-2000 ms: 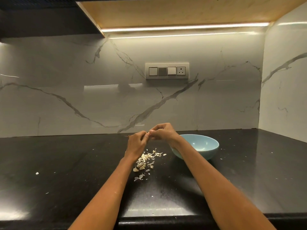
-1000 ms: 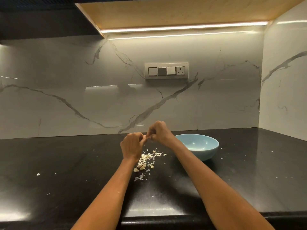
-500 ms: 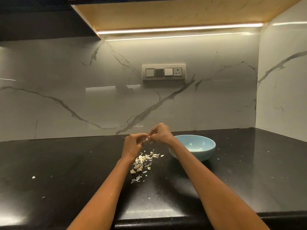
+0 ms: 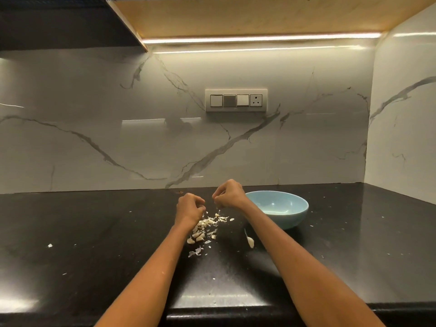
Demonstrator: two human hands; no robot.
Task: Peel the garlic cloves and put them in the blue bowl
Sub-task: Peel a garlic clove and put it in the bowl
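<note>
Head view: both hands curled over garlic skins (image 4: 207, 226); left hand (image 4: 189, 207), right hand (image 4: 230, 194) contents hidden.

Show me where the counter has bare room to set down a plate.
Free: the counter left of the left hand, bar a few flecks; also right of the blue bowl toward the corner. Crowded: the peel pile under both hands and the stray piece before the bowl.

Marble backsplash (image 4: 94, 102), black counter (image 4: 82, 232), under-cabinet light (image 4: 259, 40)

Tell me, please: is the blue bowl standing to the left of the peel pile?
No, the blue bowl stands right of the peel pile.
</note>
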